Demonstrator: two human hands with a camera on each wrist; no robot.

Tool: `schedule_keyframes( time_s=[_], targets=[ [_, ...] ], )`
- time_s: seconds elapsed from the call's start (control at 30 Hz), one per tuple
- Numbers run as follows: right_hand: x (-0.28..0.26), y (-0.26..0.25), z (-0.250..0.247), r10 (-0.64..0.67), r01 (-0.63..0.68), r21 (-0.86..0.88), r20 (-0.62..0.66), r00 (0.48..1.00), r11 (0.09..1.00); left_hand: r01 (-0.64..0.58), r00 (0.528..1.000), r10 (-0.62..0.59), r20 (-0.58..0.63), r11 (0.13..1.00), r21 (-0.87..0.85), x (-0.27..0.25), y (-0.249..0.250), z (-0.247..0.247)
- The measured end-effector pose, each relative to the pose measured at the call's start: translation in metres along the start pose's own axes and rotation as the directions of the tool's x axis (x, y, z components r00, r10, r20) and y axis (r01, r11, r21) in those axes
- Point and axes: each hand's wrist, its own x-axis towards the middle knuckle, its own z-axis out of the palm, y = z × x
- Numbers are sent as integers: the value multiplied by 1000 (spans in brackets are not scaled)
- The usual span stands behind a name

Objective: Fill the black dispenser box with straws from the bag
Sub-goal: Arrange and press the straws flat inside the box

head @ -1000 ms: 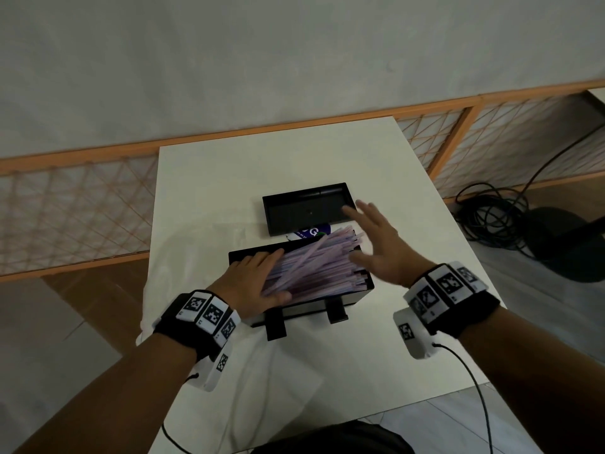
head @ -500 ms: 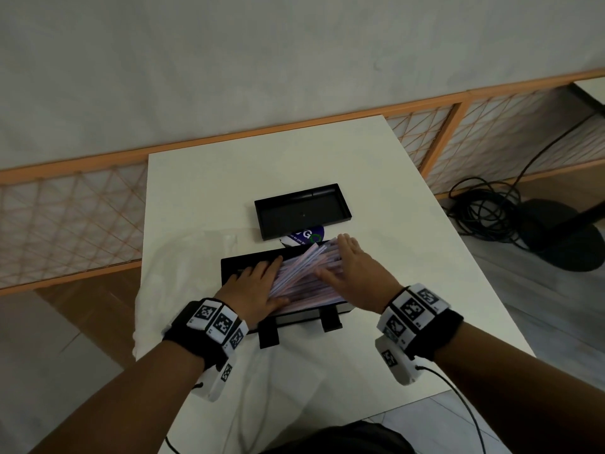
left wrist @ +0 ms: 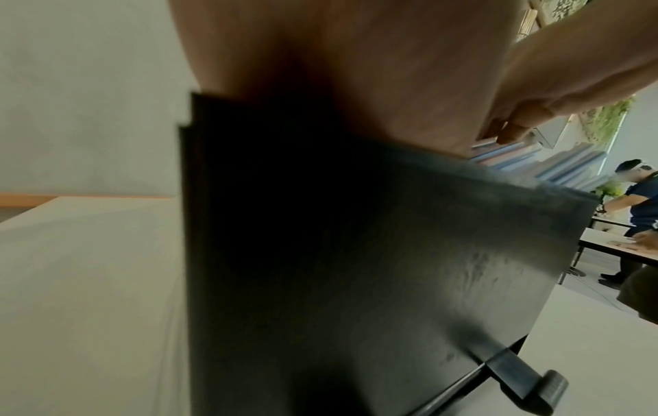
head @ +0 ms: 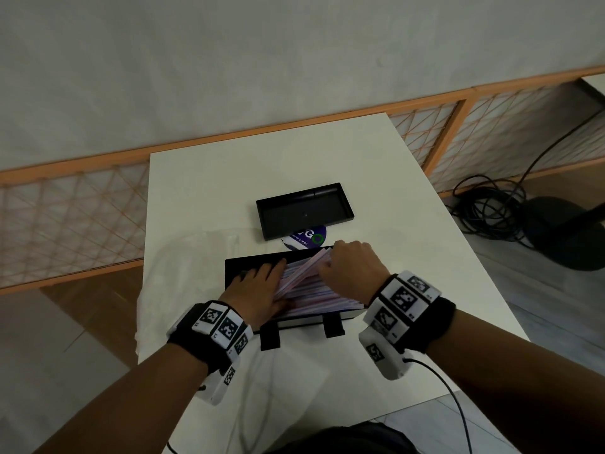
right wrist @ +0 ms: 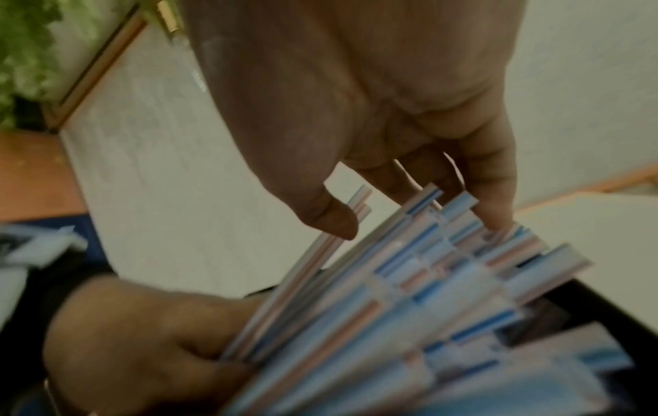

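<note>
Since a second ago our right hand point(head: 348, 268) has dropped from hovering onto the pink-and-blue striped paper straws point(head: 314, 291), fingers point(right wrist: 493, 197) curled, pinching their raised ends. Our left hand point(head: 258, 294) lies flat, fingers straight, pressing them into the black rectangular dispenser box point(head: 248, 262) on the white table point(head: 196, 191). We should press the slanted ends level. The black lid tray point(head: 302, 209) sits just behind, clear of us.

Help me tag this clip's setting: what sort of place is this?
Probably an indoor workroom or recording space: a plain white table, coiled cables on the floor, and another person at a second table.
</note>
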Motion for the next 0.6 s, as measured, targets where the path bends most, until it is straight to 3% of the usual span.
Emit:
schedule_keyframes(
  time_s=[0.1,0.23,0.43,0.6],
  targets=[
    [2,3,-15,49,-62,140,95,994,988,1,1000,0,10,996,-87,2,-3,-2],
    [9,7,-12,71,-108,160,224,972,981,-7,999,18,48,975,-221,4,-9,-7],
    [11,12,-14,106,-159,269,200,974,950,-77,988,114,105,949,-306,4,-14,-17],
    [17,22,-35,53,-143,321,275,960,936,-123,984,150,90,960,-253,2,-13,-18]
  ],
)
